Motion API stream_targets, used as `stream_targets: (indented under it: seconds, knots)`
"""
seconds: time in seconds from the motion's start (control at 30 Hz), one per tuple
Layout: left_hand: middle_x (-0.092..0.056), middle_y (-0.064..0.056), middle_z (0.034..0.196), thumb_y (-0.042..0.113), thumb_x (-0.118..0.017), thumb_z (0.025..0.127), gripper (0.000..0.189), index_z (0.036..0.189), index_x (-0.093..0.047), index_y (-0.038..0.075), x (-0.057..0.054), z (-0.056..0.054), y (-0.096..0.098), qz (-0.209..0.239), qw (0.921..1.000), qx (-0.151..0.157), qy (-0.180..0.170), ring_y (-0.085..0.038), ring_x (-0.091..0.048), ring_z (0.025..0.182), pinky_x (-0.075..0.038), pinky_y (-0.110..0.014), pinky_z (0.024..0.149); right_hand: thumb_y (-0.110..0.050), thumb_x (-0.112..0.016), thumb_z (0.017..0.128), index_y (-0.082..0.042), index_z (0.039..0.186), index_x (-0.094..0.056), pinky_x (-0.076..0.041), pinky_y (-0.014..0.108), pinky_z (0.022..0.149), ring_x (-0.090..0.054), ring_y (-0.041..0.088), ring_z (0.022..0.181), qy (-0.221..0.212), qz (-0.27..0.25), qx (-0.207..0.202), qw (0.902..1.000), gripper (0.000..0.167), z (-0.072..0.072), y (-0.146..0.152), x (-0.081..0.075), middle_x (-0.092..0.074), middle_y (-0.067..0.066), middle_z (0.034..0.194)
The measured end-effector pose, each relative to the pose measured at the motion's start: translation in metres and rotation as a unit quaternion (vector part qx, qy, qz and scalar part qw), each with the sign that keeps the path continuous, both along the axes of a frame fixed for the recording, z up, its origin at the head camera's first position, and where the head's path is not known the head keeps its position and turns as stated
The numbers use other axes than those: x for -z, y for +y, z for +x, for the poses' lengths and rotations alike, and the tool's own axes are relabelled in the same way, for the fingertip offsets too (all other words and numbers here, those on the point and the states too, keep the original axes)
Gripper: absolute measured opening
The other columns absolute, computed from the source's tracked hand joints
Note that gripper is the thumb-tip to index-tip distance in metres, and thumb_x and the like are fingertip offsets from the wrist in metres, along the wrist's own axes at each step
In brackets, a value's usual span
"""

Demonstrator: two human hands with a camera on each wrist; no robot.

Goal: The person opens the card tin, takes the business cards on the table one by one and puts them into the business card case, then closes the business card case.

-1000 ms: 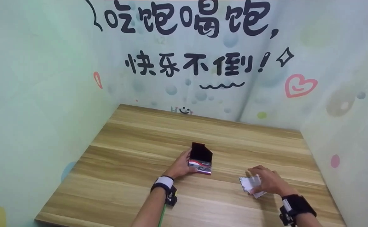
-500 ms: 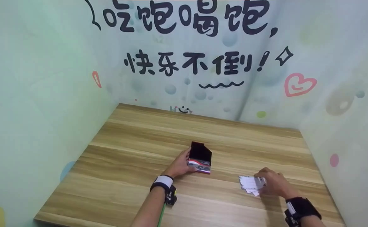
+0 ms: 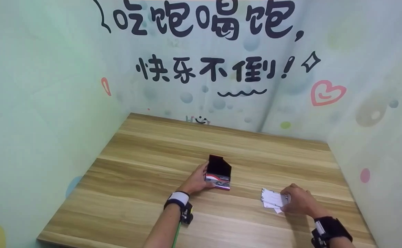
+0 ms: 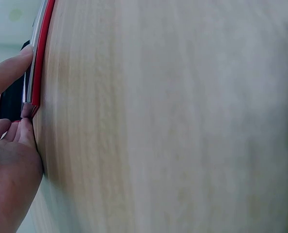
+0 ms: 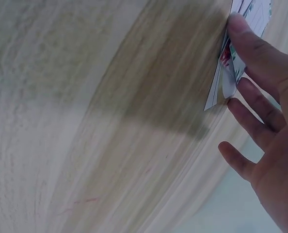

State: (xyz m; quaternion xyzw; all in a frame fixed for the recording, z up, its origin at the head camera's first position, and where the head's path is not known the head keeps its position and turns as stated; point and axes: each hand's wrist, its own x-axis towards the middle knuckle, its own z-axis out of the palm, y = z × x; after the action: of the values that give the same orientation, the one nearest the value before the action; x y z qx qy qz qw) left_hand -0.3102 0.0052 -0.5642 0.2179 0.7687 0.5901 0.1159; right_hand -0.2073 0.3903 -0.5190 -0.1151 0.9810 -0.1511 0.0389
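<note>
My left hand holds a small card case near the middle of the table, its thumb across the front. The case has a silver and red front and a black flap standing up behind. In the left wrist view the red edge of the case shows beside the thumb. To the right, my right hand pinches a fanned stack of white cards by its right end. Floral print borders the cards in the right wrist view, where the thumb lies over them and the lower fingers spread.
A wood-grain table lies under both hands. Pale printed curtains with black lettering enclose its left, back and right sides. Each wrist wears a strap with a small camera.
My right hand has shifted slightly right along the cards, and its fingers have gone from lying over them to pinching the right end. The card stack has turned a little. The left hand stays put.
</note>
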Motion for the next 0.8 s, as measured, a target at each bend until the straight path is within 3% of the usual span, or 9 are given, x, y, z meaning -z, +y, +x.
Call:
stream_targets:
  seconds: [0.17, 0.33, 0.57, 0.8]
  knots:
    - [-0.03, -0.037, 0.154, -0.007, -0.076, 0.078, 0.097, 0.154, -0.016, -0.013, -0.001, 0.0, 0.0, -0.018, 0.9998, -0.001, 0.01, -0.049, -0.034, 0.145, -0.031, -0.052, 0.123, -0.024, -0.092, 0.063, 0.001, 0.108, -0.07, -0.055, 0.055, 0.079, -0.065, 0.029, 0.089, 0.007, -0.013, 0.008, 0.9999, 0.056, -0.001, 0.0, -0.002, -0.066, 0.012, 0.102]
    - [-0.03, -0.036, 0.156, -0.007, -0.076, 0.077, 0.098, 0.155, -0.015, -0.012, -0.002, 0.001, -0.001, -0.016, 0.9999, -0.002, -0.003, -0.047, -0.033, 0.146, -0.03, -0.051, 0.124, -0.023, -0.092, 0.062, 0.004, 0.11, -0.071, -0.058, 0.053, 0.083, -0.066, 0.033, 0.091, 0.021, -0.033, 0.01, 0.9992, 0.059, -0.002, -0.002, -0.004, -0.066, 0.012, 0.101]
    - [-0.031, -0.035, 0.155, -0.004, -0.077, 0.078, 0.098, 0.156, -0.016, -0.009, -0.001, 0.001, 0.0, -0.038, 0.9992, -0.007, 0.002, -0.046, -0.035, 0.145, -0.033, -0.048, 0.123, -0.022, -0.09, 0.066, 0.003, 0.11, -0.071, -0.059, 0.051, 0.081, -0.067, 0.034, 0.09, 0.078, -0.047, -0.003, 0.9959, 0.054, -0.005, -0.006, -0.008, -0.067, 0.013, 0.102]
    - [-0.031, -0.035, 0.155, -0.005, -0.077, 0.077, 0.099, 0.155, -0.017, -0.009, 0.0, -0.001, 0.003, -0.028, 0.9995, -0.009, -0.004, -0.046, -0.034, 0.146, -0.031, -0.049, 0.124, -0.013, -0.089, 0.069, 0.005, 0.111, -0.07, -0.059, 0.052, 0.087, -0.068, 0.037, 0.097, 0.115, -0.065, -0.004, 0.9913, 0.05, -0.012, -0.017, -0.013, -0.067, 0.017, 0.107]
